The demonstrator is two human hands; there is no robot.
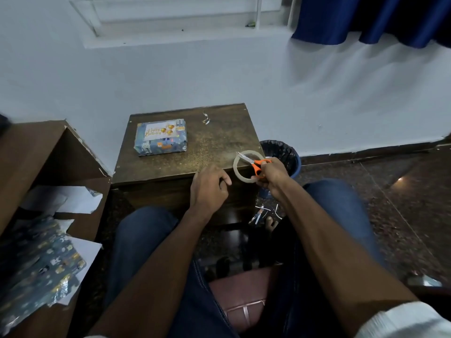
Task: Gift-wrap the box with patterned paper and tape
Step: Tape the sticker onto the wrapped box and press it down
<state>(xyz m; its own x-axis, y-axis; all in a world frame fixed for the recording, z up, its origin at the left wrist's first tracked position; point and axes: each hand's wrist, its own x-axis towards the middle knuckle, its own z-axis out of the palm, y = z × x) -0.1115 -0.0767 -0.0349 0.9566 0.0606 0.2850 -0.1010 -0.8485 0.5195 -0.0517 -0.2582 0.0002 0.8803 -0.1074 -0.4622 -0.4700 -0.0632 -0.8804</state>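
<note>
view: single head camera, wide-angle
facing: forward and down over the lap
range: counter near, at arm's reach

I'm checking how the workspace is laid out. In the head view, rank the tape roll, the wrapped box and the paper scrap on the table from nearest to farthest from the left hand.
From the left hand:
1. Tape roll, just to its right, held with the scissors in the right hand.
2. Wrapped box, on the table's far left.
3. Paper scrap, near the table's back edge.
</note>
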